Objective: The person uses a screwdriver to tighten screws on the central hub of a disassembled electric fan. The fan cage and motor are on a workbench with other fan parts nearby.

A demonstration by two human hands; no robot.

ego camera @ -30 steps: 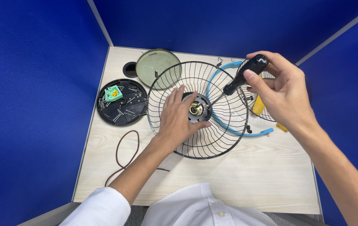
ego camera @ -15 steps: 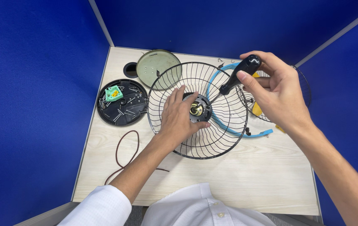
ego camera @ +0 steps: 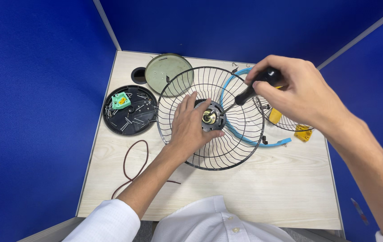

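A black wire fan guard (ego camera: pixel 227 148) lies on the pale wooden table (ego camera: pixel 263 188), bowl side up. My left hand (ego camera: pixel 190 125) rests inside it, fingers spread against the black hub with its brass centre (ego camera: pixel 209 118). My right hand (ego camera: pixel 295 92) grips the black handle of a screwdriver (ego camera: pixel 250 92), whose thin shaft slants down toward the hub. A light blue ring (ego camera: pixel 247 139) lies under the guard's right side.
A black round tray (ego camera: pixel 131 110) of screws with a green part sits at the left. A grey-green disc (ego camera: pixel 166 72) and a round table hole (ego camera: pixel 140 75) are behind it. A brown cord (ego camera: pixel 131 168) loops at the front left. Yellow parts (ego camera: pixel 302 132) lie right. Blue partitions surround the table.
My right hand with the screwdriver has moved left and down, bringing the tip closer to the hub. My left hand has stayed on the hub.
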